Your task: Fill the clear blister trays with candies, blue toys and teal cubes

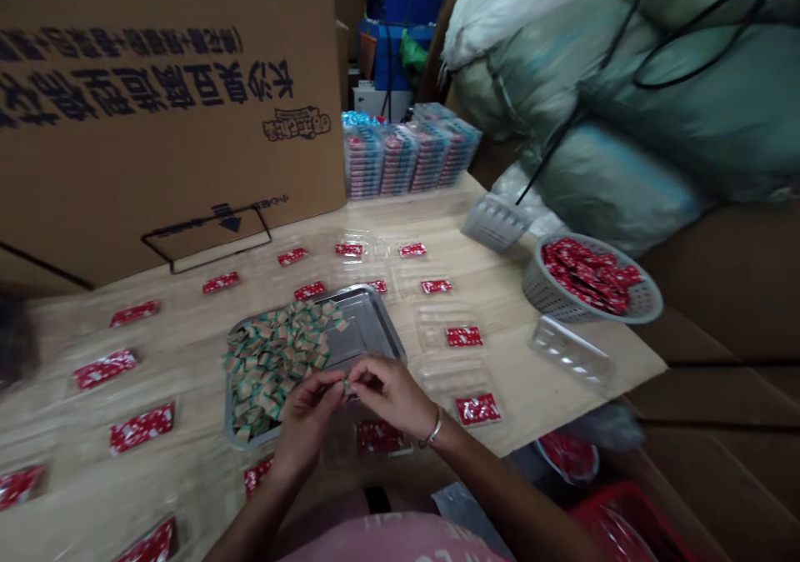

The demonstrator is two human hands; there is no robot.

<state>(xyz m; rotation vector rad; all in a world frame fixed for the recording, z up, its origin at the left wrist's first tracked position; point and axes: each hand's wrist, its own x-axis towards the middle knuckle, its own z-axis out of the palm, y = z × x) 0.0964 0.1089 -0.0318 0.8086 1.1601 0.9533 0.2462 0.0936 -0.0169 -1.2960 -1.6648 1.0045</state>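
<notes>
My left hand [312, 408] and my right hand [391, 391] meet over the near edge of a metal tray [368, 337]. Both are closed, fingertips pinched together around a small piece [347, 386], mostly hidden, that resembles the tan-and-green pieces. A heap of those small, flat tan-and-green pieces [275, 358] covers the left and middle of the tray. A bracelet circles my right wrist. Just beneath my hands lies a red packet with white marks [379, 435] in a clear plastic tray. More clear trays, each with a red packet [478, 409], surround the metal tray.
A grey basket [650, 302] of red packets stands at the table's right edge, near an upturned clear tray [572, 352]. Stacked filled packs [400, 162] rise at the back. A large cardboard box [168, 153] borders the left; bulky sacks [625, 178] fill the right.
</notes>
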